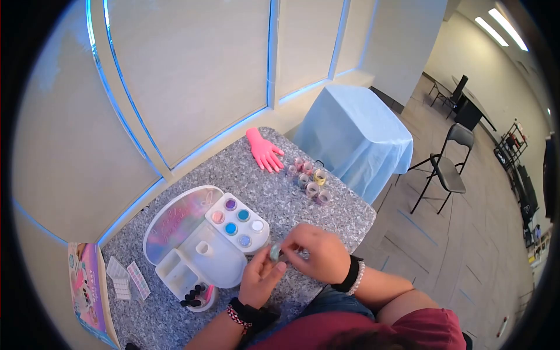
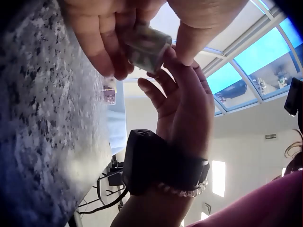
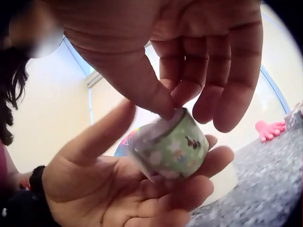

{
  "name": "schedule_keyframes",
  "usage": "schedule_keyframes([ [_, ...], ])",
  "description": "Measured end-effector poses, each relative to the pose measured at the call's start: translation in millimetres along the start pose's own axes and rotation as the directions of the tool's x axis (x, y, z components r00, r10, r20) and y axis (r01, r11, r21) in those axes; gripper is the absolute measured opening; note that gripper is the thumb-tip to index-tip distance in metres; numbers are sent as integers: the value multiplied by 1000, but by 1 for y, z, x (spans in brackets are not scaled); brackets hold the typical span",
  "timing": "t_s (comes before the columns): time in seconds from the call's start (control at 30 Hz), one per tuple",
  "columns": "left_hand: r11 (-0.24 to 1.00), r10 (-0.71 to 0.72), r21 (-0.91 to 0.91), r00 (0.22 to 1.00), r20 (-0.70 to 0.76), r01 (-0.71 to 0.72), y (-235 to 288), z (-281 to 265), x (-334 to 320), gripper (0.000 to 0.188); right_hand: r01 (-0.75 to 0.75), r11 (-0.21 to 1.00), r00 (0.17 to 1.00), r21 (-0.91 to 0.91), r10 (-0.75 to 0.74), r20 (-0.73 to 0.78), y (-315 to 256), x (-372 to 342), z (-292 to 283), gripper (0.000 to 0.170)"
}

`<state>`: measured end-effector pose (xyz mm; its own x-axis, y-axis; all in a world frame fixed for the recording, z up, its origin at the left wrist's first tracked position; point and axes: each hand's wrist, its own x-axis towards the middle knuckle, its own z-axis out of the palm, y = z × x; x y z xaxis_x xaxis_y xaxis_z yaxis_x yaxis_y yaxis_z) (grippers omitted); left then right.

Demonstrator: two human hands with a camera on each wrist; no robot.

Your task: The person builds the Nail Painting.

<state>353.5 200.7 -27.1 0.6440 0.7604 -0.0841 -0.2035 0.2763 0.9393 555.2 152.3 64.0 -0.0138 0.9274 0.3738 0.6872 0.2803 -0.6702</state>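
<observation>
Pale green and patterned, the small roll [image 3: 184, 152] is held between both hands, in front of the seated person. It is cradled from below by the curled fingers of the left hand [image 1: 261, 281]; its upper rim is pinched narrowly by thumb and finger of the right hand [image 1: 317, 251]. The roll is thus set below the right grip, its axis tilted, with neither hand nearer. Beyond, a white case [image 1: 219, 265], clustered rolls [image 1: 312, 189] and a pink model hand [image 1: 264, 150] are seen.
</observation>
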Motion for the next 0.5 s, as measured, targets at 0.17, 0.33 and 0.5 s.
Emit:
schedule_keyframes([
  [0.17, 996, -43, -82, 999, -28, 41, -2, 2, 3, 48, -71, 994, 997, 88, 69, 22, 18, 24, -29, 19],
  [0.33, 993, -114, 15, 993, 40, 114, 8, 4, 3, 47, -191, 862, 981, -470, 153, -118, 134, 72, -74, 40],
  [0.5, 992, -123, 12, 991, 44, 123, 7, 2, 2, 55, -290, 925, 946, -245, 316, 74, 170, 94, -69, 57],
])
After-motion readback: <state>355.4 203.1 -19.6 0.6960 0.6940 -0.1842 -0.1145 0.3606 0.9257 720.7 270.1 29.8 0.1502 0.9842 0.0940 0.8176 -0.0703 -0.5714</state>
